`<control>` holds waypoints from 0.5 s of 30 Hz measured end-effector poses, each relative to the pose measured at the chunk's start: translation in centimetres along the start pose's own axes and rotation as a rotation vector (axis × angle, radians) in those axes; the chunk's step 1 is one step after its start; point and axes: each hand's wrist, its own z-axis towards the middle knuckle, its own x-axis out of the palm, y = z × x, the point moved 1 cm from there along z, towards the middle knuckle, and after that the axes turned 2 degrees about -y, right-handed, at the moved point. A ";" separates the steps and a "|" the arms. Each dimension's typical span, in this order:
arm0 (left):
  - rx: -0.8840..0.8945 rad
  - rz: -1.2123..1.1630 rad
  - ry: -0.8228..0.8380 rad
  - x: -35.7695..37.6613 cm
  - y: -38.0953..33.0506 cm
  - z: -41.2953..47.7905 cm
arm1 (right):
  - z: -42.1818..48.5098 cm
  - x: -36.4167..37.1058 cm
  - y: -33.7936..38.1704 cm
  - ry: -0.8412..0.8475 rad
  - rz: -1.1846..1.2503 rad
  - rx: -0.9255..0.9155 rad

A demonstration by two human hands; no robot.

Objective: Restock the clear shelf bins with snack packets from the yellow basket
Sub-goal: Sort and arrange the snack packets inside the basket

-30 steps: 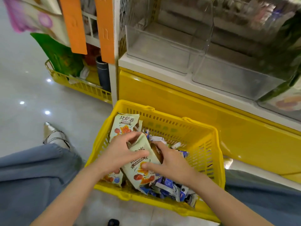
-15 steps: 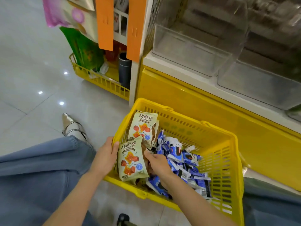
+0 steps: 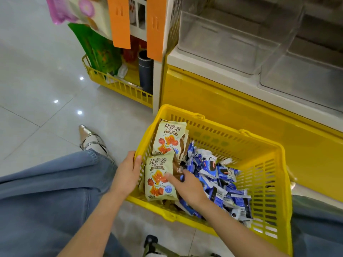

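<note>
Left hand (image 3: 130, 175) grips the left rim of the yellow basket (image 3: 269, 164). Right hand (image 3: 191, 186) rests on the front beige snack packet (image 3: 157, 182) inside; whether it grasps cannot be told

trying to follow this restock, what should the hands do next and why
Probably close the right hand round the near cream packet and lift it toward the clear bin. Its fingers lie on that packet with no grip showing, the left hand holds the yellow basket rim, and the bins above look empty.
</note>
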 end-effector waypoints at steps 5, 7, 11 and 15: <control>0.002 0.022 -0.035 0.3 0.1 0.0 | -0.3 -1.7 0.0 0.074 0.380 -0.004; -0.009 0.013 -0.051 0.3 0.0 -0.1 | -0.3 -1.0 -0.7 0.090 0.411 0.025; -0.057 0.014 -0.061 0.0 -0.6 -0.4 | 0.0 2.3 -1.0 0.167 0.265 0.106; -0.017 0.162 -0.079 -0.1 -1.8 -0.6 | 0.1 1.5 -1.1 0.129 -0.265 -0.033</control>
